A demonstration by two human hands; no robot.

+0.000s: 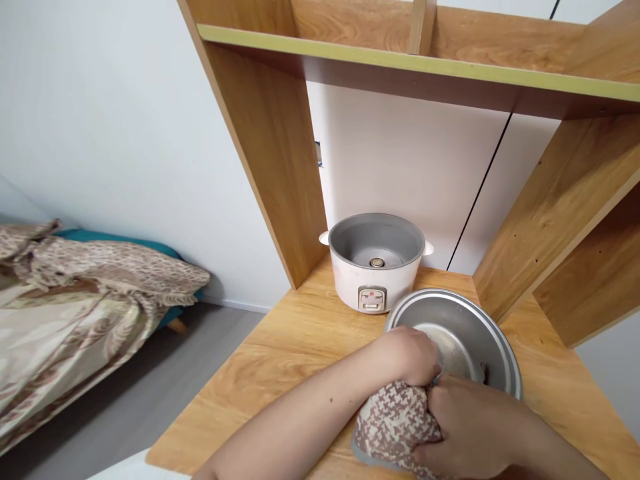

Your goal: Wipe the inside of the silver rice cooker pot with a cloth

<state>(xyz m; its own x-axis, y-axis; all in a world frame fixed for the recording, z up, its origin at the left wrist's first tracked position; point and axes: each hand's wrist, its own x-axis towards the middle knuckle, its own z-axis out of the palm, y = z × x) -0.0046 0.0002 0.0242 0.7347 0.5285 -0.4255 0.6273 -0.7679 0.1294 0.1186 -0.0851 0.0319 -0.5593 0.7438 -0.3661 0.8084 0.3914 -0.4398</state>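
My left hand [413, 357] is closed, its fingers curled at the top of a brown-and-cream patterned cloth [393, 420] with a grey edge. Gripping the right side of that cloth is my right hand [465, 423], thumb pressed against it. The cloth is bunched between both hands, low over the tabletop. Just beyond them, a round grey metal pot [473, 317] with a wide rim faces up. My hands cover its near side, so I cannot tell whether they touch it. A small dark mark or object shows near its right inner wall.
A white rice cooker body [377, 277] stands open behind the pot, its heating plate bare. Wooden side panels and a shelf [410, 63] surround the wooden tabletop [270, 360]. To the left, a bed with a patterned cover [95, 293] stands on grey floor.
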